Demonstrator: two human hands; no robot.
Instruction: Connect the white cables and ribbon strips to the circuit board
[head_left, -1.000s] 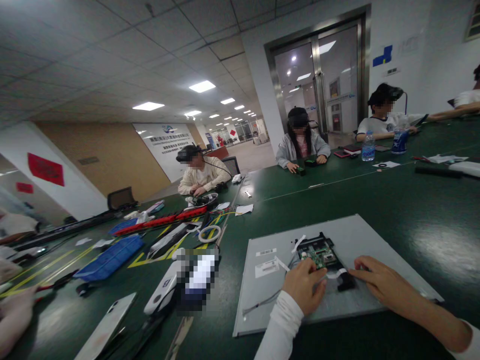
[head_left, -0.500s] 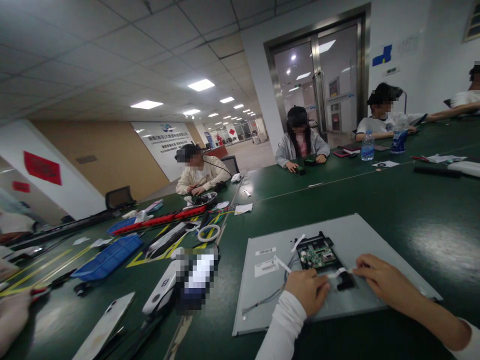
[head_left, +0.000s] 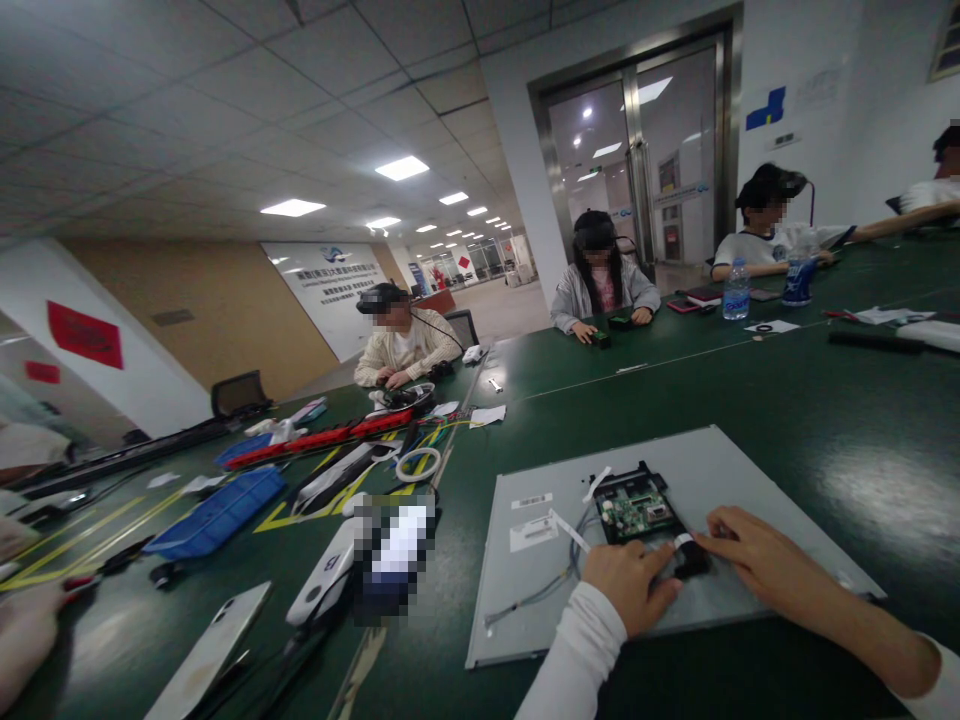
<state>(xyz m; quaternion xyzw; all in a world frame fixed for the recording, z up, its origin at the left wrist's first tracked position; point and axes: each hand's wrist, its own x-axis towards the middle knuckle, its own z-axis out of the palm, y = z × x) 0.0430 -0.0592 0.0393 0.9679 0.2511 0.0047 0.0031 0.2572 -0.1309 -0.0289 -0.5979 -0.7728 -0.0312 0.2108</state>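
Dark green desk point(head_left: 750, 390), a grey panel point(head_left: 720, 480) lying flat near its front edge.
Just left of the panel lie a white tape ring point(head_left: 418, 465) and a white device point(head_left: 326, 575), with what looks like a silver phone point(head_left: 210, 650) nearer. Farther left of the panel sits a blue tray point(head_left: 217, 515), a long red bar point(head_left: 322, 440) beyond it. A white paper point(head_left: 487, 415) lies beyond the panel. Well beyond the panel to the right are a water bottle point(head_left: 736, 292) and a black bar point(head_left: 874, 342).
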